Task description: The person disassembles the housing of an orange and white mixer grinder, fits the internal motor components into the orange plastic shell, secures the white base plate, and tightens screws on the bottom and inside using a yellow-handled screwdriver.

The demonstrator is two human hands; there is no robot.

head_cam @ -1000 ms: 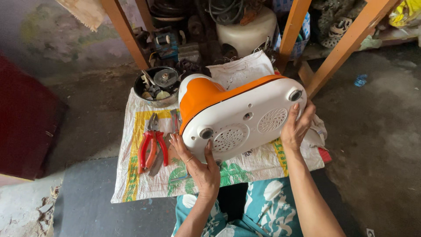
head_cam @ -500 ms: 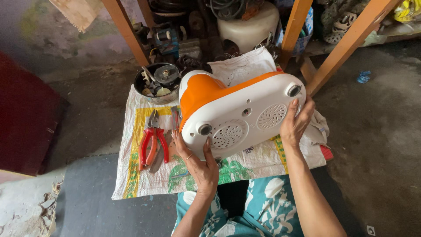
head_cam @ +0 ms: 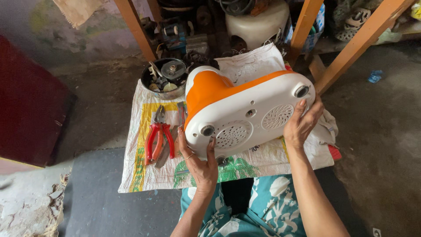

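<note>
While the orange and white appliance is tipped up with its white underside and 2 round vents facing the camera, above the printed sack cloth, a firm grip at both ends should keep it from slipping. At 7 o'clock of the housing, the left hand cups the lower corner, fingers spread, thumb on the base. At 3 o'clock, the right hand presses its edge, fingers spread upward. Red pliers lie at 9 o'clock.

Bare forearms, a ring on the left hand, teal floral-print clothing.
</note>
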